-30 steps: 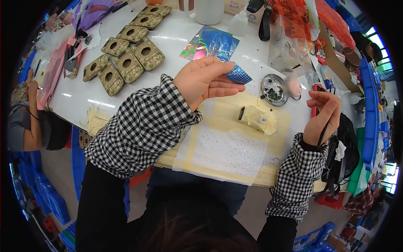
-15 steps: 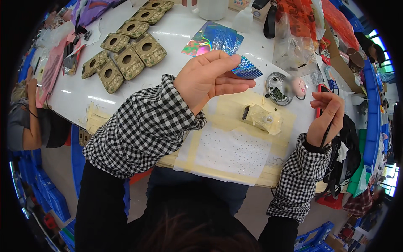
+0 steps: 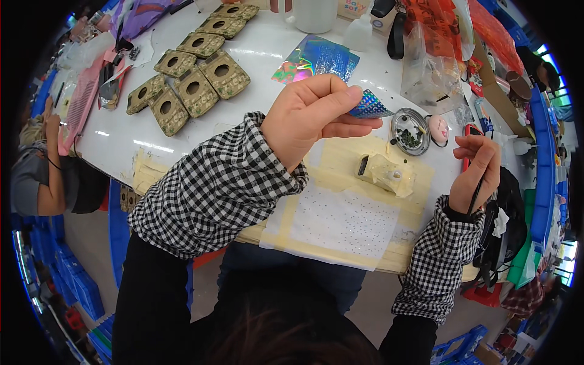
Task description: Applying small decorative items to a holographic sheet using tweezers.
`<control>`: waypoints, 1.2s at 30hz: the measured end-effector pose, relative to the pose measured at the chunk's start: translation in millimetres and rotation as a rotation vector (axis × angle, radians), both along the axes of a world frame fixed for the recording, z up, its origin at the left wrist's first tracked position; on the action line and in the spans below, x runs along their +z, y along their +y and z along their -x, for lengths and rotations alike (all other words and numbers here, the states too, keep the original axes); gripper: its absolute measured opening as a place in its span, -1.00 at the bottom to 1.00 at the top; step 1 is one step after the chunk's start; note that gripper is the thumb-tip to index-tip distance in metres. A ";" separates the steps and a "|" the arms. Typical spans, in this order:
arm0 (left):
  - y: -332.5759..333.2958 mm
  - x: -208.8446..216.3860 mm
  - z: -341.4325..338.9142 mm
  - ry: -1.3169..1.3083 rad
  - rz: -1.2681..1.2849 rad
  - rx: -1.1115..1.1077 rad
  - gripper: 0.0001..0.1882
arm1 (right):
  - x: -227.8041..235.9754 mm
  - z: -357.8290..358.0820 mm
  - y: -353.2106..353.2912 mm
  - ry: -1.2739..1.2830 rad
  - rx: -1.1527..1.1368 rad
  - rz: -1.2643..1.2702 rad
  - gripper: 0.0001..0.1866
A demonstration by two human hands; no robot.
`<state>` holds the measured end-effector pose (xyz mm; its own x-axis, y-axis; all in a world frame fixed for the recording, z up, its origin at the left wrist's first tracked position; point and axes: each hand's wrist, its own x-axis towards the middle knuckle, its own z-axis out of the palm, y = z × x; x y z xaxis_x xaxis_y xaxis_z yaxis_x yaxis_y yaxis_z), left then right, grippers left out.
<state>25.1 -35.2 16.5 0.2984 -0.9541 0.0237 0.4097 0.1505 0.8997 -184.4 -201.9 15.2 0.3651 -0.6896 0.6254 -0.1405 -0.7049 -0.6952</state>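
Observation:
My left hand [image 3: 316,118] pinches a small blue holographic sheet piece [image 3: 372,104] between thumb and fingers, raised over the table. Its lower fingers stretch out beneath the piece. Farther right, my right hand [image 3: 477,170] is half closed, with a thin dark stick [image 3: 476,196] lying along the palm; its ends are hard to make out. Between the hands are a round clear dish [image 3: 410,131] with small dark bits and a block wrapped in yellowish tape [image 3: 387,173]. A white dotted sheet [image 3: 340,219] is taped at the near edge. A larger holographic sheet [image 3: 322,55] lies beyond my left hand.
Several camouflage pouches [image 3: 193,90] with round holes lie at the left. A round pink object [image 3: 438,130] sits beside the dish. Behind stand a white pitcher [image 3: 314,17] and a white bottle [image 3: 359,33]. Plastic bags [image 3: 433,67] are at the back right. Another person's arm [image 3: 55,164] is far left.
The view has shifted slightly, so the whole scene sits a little farther right. The holographic piece in my left hand has tilted a little. A grey blur beside the dish has gone.

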 end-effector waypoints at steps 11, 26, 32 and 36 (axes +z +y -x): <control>0.4 -1.0 0.3 -0.129 0.048 0.027 -0.87 | -1.6 0.9 -0.5 -0.009 0.009 0.003 -0.61; 0.7 3.8 7.8 -0.616 0.287 0.096 -0.42 | 1.1 2.4 -0.1 -0.008 0.003 -0.022 -0.65; -0.2 1.5 8.7 -0.618 0.301 0.106 -0.44 | 0.4 2.7 0.0 -0.008 0.001 -0.024 -0.65; -8.0 -6.9 -1.8 -0.584 0.184 0.123 -0.49 | 1.4 1.4 2.3 -0.007 0.002 -0.021 -0.66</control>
<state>26.9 -43.2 9.6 0.2941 -0.8785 0.3764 -0.1722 0.3387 0.9250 -185.8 -199.6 16.7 0.3620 -0.7019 0.6135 -0.1346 -0.6906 -0.7106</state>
